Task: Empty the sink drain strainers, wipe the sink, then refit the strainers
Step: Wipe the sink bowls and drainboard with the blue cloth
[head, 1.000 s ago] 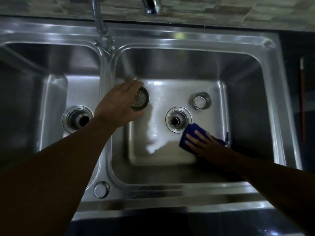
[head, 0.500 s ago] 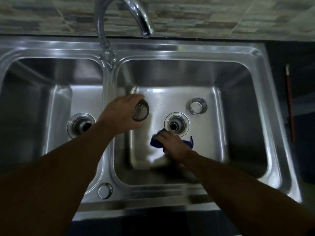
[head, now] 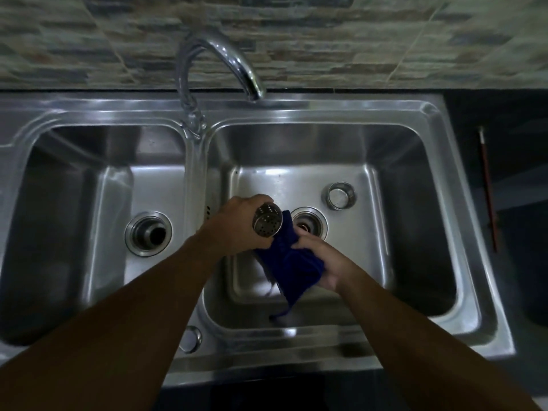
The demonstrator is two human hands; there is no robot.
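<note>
My left hand (head: 237, 225) grips a perforated metal strainer (head: 267, 223) above the right basin of the double steel sink (head: 326, 114). My right hand (head: 320, 262) holds a dark blue cloth (head: 289, 265) lifted off the basin floor, its upper edge touching the strainer. A second strainer (head: 341, 195) stands on the right basin floor, behind and right of the open right drain (head: 310, 225). The left drain (head: 149, 233) is open too, with no strainer in it.
A chrome tap (head: 231, 62) arches over the divider between the basins. A thin red stick (head: 487, 191) lies on the dark counter to the right. A small round cap (head: 189, 339) sits on the sink's front rim. A stone-tiled wall is behind.
My right hand has raised the blue cloth from the basin floor up to the strainer. My left hand has shifted the strainer right, toward the drain. The view has tilted up.
</note>
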